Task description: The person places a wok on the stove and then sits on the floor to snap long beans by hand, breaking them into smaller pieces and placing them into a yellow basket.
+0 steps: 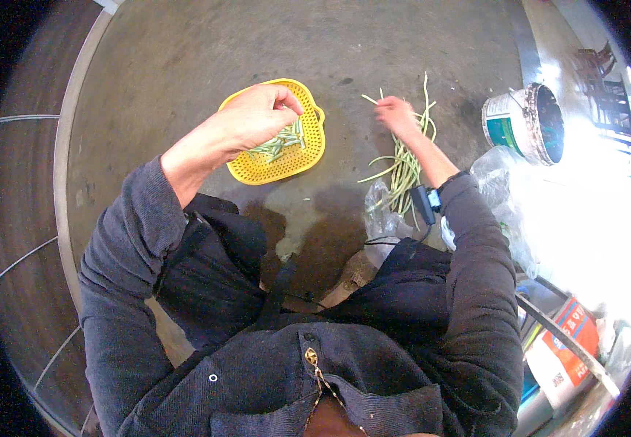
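My left hand [255,117] hovers over a yellow plastic basket [315,147] with a perforated bottom. Its thumb and forefinger are bent together, and nothing shows between them. Short cut pieces of green bean [280,146] lie in the basket, partly hidden under that hand. To the right, my right hand [397,117] is over a loose bunch of long yard-long beans [403,169] on the floor. Its fingers are curled and blurred, with a bean end sticking out beside them. Whether they grip a bean cannot be made out. The bunch's lower end rests on a clear plastic bag [378,210].
A stained white bucket [512,125] is on the right, with another clear plastic bag [498,175] below it. A dark device [423,205] with a cable is at my right wrist. Lower right, a printed red-and-white bag [561,349] lies behind a metal bar [567,338].
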Available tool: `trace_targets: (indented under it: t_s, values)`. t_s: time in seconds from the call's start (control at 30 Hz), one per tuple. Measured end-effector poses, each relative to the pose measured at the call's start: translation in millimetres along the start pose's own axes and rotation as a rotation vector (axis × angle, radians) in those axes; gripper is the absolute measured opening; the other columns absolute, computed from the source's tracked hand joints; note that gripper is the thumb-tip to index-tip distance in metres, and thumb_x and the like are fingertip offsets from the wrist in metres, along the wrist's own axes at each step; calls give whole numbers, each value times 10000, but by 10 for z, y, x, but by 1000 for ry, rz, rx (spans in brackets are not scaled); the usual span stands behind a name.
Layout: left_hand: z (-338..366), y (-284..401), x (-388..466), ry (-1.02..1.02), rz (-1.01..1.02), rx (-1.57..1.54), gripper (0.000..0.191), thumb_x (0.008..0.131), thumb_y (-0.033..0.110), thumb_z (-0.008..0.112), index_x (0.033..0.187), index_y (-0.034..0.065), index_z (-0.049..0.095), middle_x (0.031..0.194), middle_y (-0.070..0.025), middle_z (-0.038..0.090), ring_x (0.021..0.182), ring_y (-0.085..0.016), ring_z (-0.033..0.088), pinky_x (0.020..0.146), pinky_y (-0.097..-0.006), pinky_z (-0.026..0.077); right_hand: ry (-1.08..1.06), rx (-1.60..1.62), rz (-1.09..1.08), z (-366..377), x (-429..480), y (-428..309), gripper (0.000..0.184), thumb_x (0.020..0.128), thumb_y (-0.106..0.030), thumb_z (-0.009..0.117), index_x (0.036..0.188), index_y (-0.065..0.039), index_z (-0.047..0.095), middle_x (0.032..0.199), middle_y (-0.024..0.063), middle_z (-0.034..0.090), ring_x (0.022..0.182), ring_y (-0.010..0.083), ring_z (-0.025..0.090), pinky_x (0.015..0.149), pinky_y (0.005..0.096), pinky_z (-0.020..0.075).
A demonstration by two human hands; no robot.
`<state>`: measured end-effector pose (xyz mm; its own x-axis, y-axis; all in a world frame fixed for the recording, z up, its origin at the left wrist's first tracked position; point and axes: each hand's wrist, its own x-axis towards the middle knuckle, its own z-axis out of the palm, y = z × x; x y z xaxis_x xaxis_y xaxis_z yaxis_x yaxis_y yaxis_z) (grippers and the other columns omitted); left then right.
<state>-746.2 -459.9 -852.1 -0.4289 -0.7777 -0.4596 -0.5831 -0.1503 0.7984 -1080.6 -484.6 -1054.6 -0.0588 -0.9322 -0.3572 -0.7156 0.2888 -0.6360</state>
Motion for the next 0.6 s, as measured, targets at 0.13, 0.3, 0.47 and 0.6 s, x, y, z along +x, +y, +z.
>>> trace_targets:
  t_s: [0.13, 0.3, 0.47, 0.6]
  values:
    - [65, 3, 53, -39, 10, -103, 272, 853, 212, 586, 1014, 1, 645, 928, -75, 636, 866, -140, 577, 791, -288, 459, 165, -687, -75, -482, 23, 708, 189, 808, -119, 563, 952, -76, 678, 906, 192, 666, 920, 377, 622, 802, 460, 497]
    - [73, -24, 84, -28, 35, -72, 278, 869, 246, 604, 1001, 4, 645, 919, -62, 654, 862, -139, 595, 796, -289, 472, 143, -736, -232, -451, -21, 1003, 114, 790, -134, 587, 853, -78, 664, 848, 182, 648, 905, 379, 593, 774, 478, 486]
    - [77, -14, 94, -8, 25, -91, 284, 864, 259, 612, 1002, 15, 653, 920, -58, 667, 850, -138, 605, 796, -292, 475, 108, -268, -20, -591, 218, 703, 127, 788, -143, 653, 872, -48, 667, 829, 125, 680, 776, 267, 645, 683, 382, 519]
    - [93, 32, 101, -17, 62, -49, 297, 867, 273, 607, 1011, 19, 658, 939, -58, 673, 869, -138, 610, 795, -286, 476, -26, 415, 53, -993, 130, 49, 174, 798, -113, 692, 908, 17, 656, 816, 59, 683, 722, 131, 653, 620, 241, 511]
